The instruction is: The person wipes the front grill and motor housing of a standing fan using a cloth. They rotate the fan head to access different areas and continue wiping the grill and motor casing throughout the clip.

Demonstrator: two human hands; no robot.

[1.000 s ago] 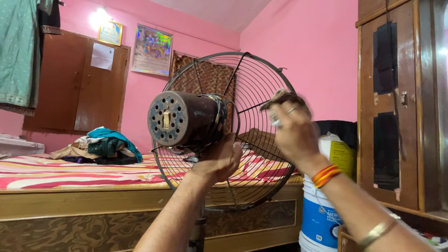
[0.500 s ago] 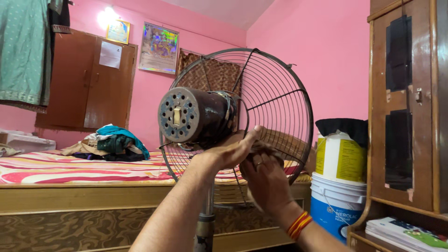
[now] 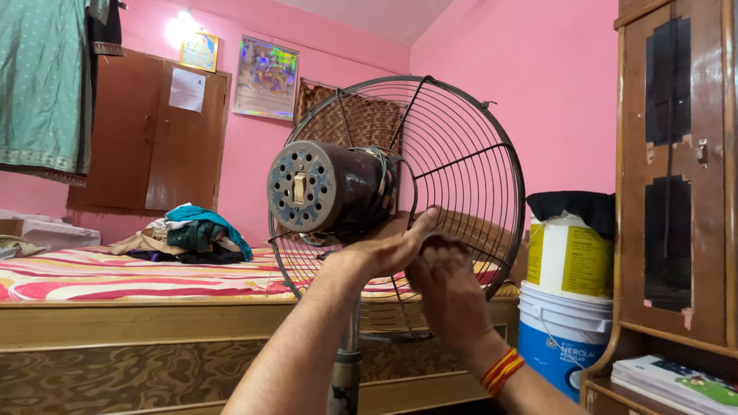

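Two hands on fan (image 3: 338,192), left (image 3: 388,247) gripping motor, right (image 3: 446,288) pressing grille, motor axis level, rear leftward.

Pink walls (image 3: 500,69), rusty brown fan motor (image 3: 338,188), striped red-and-cream bedsheet (image 3: 131,278), blue-and-white bucket (image 3: 557,330).

Item count: one fan (image 3: 338,192) on one pole (image 3: 347,361). Two hands: left (image 3: 388,247), right (image 3: 446,288). Two buckets: one white-and-blue (image 3: 555,334), one white-and-yellow (image 3: 567,257) stacked on it. One bed (image 3: 115,307). Two wall pictures (image 3: 266,77) (image 3: 198,52). One clothes heap (image 3: 184,238). Two cupboards (image 3: 146,142) (image 3: 676,177).
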